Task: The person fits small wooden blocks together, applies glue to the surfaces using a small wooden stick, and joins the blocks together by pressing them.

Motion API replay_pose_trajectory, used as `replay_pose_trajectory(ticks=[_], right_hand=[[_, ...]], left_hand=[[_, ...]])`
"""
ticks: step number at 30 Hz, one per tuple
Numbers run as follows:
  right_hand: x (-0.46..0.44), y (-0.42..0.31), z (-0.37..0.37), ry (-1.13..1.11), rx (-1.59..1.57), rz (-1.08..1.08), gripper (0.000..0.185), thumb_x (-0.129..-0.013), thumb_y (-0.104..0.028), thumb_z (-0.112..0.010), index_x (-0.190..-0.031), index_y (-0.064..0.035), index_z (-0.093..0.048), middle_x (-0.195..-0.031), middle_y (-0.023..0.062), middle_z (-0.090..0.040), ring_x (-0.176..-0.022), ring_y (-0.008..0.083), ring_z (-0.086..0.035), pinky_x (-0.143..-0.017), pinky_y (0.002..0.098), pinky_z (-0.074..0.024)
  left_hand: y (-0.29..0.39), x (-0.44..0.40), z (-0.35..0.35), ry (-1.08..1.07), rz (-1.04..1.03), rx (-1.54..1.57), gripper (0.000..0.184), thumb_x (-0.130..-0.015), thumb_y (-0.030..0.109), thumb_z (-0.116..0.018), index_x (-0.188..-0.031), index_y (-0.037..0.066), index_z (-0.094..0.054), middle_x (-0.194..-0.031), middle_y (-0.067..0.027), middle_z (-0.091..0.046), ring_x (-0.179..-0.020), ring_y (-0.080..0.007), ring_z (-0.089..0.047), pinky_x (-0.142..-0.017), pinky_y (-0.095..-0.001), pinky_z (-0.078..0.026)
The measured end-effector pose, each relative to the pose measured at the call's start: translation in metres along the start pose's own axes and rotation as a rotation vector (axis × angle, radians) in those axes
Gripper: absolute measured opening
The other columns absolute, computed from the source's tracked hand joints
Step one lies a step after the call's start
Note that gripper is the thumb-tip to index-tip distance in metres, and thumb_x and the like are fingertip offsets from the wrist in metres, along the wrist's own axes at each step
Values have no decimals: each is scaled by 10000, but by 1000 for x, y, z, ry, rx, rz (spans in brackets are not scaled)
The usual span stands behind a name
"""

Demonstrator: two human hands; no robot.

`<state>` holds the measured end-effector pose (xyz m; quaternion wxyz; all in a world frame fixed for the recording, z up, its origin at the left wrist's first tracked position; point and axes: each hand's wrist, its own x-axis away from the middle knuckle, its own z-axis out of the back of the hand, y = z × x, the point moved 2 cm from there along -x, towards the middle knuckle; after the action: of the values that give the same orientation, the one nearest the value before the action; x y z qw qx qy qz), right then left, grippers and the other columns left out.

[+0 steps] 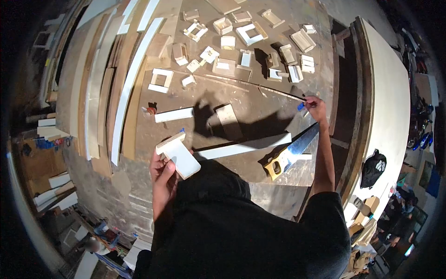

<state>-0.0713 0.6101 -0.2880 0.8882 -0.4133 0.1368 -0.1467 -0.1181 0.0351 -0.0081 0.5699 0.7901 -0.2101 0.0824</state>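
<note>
My left hand (pixel 162 179) is closed on a small wooden piece (pixel 181 158), a flat white-faced board with a narrow crosspiece along its upper end. A small blue bit shows just beyond that crosspiece. Out at the right, my right hand (pixel 317 109) has its fingers pinched at the end of a long thin strip (pixel 281 93) lying across the table. Close by the fingers is a small blue object (pixel 300 107), partly hidden. Below that hand lies a handsaw (pixel 297 148) with a yellow handle. A long white board (pixel 246 146) rests between the saw and my left hand.
Several small wooden assemblies (pixel 223 26) cover the far side of the worktable (pixel 186 100). Long boards (pixel 132 88) are stacked at the left. A shorter white board (pixel 174 114) and a wooden block (pixel 227 118) lie mid-table. A black cap (pixel 374 168) sits on the pale panel (pixel 390 93) at the right.
</note>
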Motion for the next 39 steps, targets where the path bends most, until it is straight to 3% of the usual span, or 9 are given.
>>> replay_pose_trajectory(ticks=[2, 9, 16, 20, 23, 32, 34, 35, 39], right_hand=[[11, -5, -9, -123, -171, -267, 169, -828, 13, -662, -983, 16, -727, -801, 92, -723, -651, 132, -675, -624, 274, -544], [35, 0, -35, -178, -350, -461, 125, -907, -51, -661, -992, 19, -721, -803, 78, -709, -641, 126, -657, -595, 270, -562], [35, 20, -52, -314, -223, -371, 102, -886, 35, -621, -951, 46, -700, -813, 88, -700, -649, 159, -668, -593, 293, -576], [40, 23, -58, -338, -389, -512, 170, -861, 118, -549, -951, 57, -680, -803, 105, -684, -649, 184, -667, -589, 319, -579], [42, 22, -58, -326, -441, -539, 146, -818, 129, -555, -848, 63, -682, -718, 102, -663, -613, 192, -670, -544, 312, -563], [39, 24, -58, -358, -371, -622, 128, -865, 94, -545, -912, 109, -663, -766, 158, -685, -630, 229, -694, -616, 362, -628], [38, 39, -58, -451, -755, -904, 123, -863, 49, -572, -916, 118, -660, -757, 159, -683, -624, 233, -692, -576, 355, -617], [41, 32, -58, -442, -412, -735, 84, -850, 32, -586, -926, 62, -606, -717, 139, -664, -550, 250, -653, -513, 364, -582], [38, 4, -64, -441, -126, -678, 82, -873, -25, -593, -848, 47, -622, -680, 116, -669, -545, 195, -657, -464, 326, -553]], left_hand=[[1, 5, -3, -3, 16, 16, 686, -872, 268, -706, -1426, 13, -392, -1306, -171, -567, -1156, -359, -610, -999, -468, -491], [5, 10, 0, -21, 37, 96, 589, -881, 149, -669, -1397, 0, -428, -1217, -180, -620, -1100, -297, -640, -952, -387, -506], [5, 9, 13, -40, 41, 145, 605, -863, 114, -678, -1396, -18, -422, -1219, -200, -618, -1097, -299, -643, -952, -387, -514], [5, 9, 24, -37, 13, 97, 642, -877, 208, -687, -1412, 3, -398, -1279, -182, -585, -1132, -327, -627, -941, -402, -537], [7, 12, 30, 54, 70, 173, 604, -862, 92, -676, -1402, -8, -425, -1239, -174, -610, -1112, -242, -623, -966, -345, -493], [3, 10, 41, 2, 51, 217, 570, -860, 119, -701, -1368, 17, -463, -1205, -128, -622, -1073, -164, -608, -910, -284, -489], [7, 11, 38, 42, 71, 219, 561, -866, 115, -700, -1367, 25, -466, -1202, -125, -624, -1075, -160, -606, -915, -285, -488], [6, 12, 39, 52, 63, 223, 561, -866, 115, -700, -1367, 25, -466, -1202, -125, -624, -1075, -160, -606, -915, -285, -488], [1, 9, 43, 36, 73, 259, 556, -874, 94, -690, -1377, 32, -461, -1197, -122, -628, -1079, -163, -610, -935, -295, -484]])
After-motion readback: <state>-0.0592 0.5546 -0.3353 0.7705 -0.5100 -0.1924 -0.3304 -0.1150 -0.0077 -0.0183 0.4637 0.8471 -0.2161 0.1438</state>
